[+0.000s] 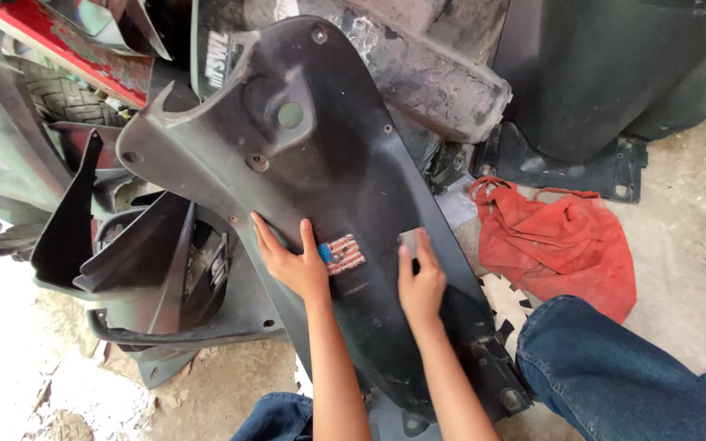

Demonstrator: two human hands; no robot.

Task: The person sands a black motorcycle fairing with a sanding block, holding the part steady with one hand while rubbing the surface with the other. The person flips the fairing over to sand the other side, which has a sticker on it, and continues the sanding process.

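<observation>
Scooter body panel (328, 163), black moulded plastic, lies propped at a slant across a pile of other fairing parts, with its lower end between the person's knees and its forked upper end pointing away. Left hand (292, 261): flat on the panel face, fingers extended and slightly spread, grip open, thumb resting just beside a small striped sticker (341, 253). Right hand (420, 282): also flat on the panel, to the right of the sticker, fingers together and pointing up the panel, grip open, nothing enclosed. Panel surface is dusty and scuffed, with several screw holes, a round recess holding a pale green disc (290, 114), and mounting tabs at the lower edge. Left of the panel sit further black plastic shells (124, 245), a red painted part (75, 49) and a treaded tyre (63, 98). Right of the panel, a crumpled red cloth bag (565, 245) lies on the concrete floor (696, 269), near the person's blue denim leg (614, 367). The floor is gritty and stained; a large dark plastic housing (598, 73) stands behind the bag.
</observation>
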